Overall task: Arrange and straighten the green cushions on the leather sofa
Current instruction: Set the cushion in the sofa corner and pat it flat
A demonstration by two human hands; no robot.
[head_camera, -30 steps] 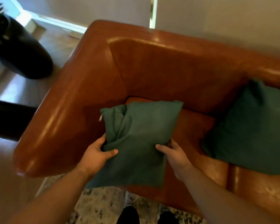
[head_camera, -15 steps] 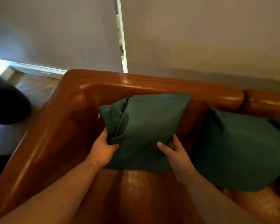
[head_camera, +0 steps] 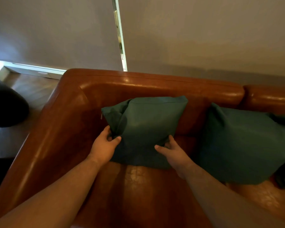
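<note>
Green cushion upright against sofa back; left hand and right hand in thumb-and-finger grips on its lower edges

The sofa stands before the wall. On the sofa's seat, toward its left armrest, a cushion stands up against the backrest. The left hand grips the cushion's left edge and the right hand its lower right edge, both reaching in from the sofa's front. A second cushion lies further right on the seat, near the first, also against the backrest. Left of the sofa's armrest is the floor, with an object on it, apart from the sofa.
</note>
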